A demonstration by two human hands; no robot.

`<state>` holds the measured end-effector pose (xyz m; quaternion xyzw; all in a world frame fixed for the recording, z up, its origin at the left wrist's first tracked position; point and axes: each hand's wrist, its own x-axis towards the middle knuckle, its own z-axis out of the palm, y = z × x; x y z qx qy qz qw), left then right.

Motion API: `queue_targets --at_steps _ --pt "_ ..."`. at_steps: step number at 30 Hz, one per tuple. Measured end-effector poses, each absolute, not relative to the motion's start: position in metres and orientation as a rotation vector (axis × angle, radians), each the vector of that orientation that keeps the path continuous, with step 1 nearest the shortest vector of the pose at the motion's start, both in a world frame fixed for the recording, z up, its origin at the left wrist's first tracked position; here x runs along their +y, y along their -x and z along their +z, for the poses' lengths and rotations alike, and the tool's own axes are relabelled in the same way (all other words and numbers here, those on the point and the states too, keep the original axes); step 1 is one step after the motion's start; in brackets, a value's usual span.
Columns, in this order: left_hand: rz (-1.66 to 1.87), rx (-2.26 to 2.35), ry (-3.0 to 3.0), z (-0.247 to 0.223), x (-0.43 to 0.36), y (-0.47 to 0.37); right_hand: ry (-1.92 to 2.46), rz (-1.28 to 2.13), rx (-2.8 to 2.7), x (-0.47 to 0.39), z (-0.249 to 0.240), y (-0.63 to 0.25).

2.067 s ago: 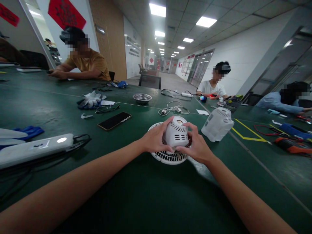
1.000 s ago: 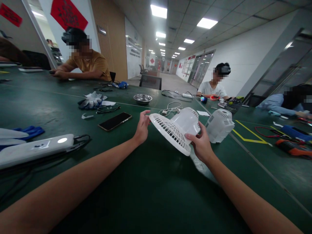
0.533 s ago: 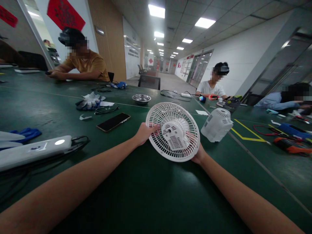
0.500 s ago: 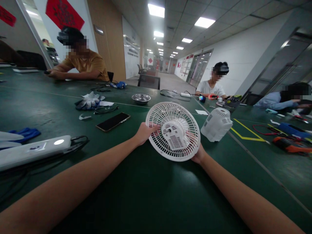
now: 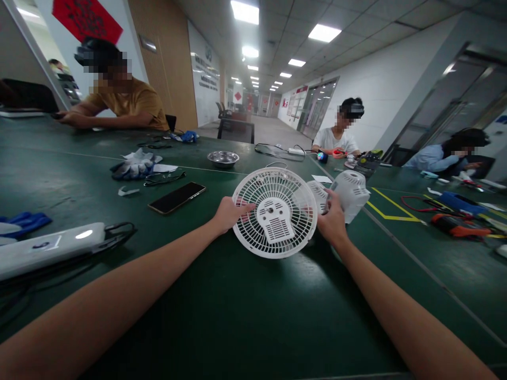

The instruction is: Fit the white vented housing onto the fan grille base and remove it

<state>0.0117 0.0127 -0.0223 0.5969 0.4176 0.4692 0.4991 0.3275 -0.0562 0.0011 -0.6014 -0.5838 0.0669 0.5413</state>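
Observation:
A round white fan grille (image 5: 277,245) with a slotted centre plate is held tilted above the green table. My left hand (image 5: 229,214) grips its left rim, thumb on the front and the other fingers hidden behind. Just right of the grille, my right hand (image 5: 332,219) is closed on a white slotted part (image 5: 318,194), partly hidden behind the grille's edge. Beside that hand stands a white plastic housing (image 5: 350,192), close to the fingers; whether they touch is unclear.
A phone (image 5: 177,198), gloves (image 5: 137,164) and a metal bowl (image 5: 223,159) lie to the left and behind. A white device (image 5: 51,248) is at far left. At right are a multimeter (image 5: 459,226) and yellow tape (image 5: 386,208). Several people sit around the table.
My right hand has left the grille's back and moved right, now holding the white slotted part beside it. The grille has turned to face the camera more; my left hand keeps its grip.

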Motion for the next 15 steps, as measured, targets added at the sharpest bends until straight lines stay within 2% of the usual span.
queue_targets --at_steps 3,9,15 --pt "1.114 1.004 -1.445 -0.02 0.012 -0.012 1.616 -0.197 -1.474 -0.053 0.001 -0.347" --pt "1.081 1.007 -1.438 -0.021 0.017 -0.006 1.75 -0.216 -1.54 -0.048 -0.009 -0.352" --pt "1.076 0.994 -1.456 -0.022 0.019 -0.005 1.598 -0.61 -1.403 -0.055 0.014 -0.361"
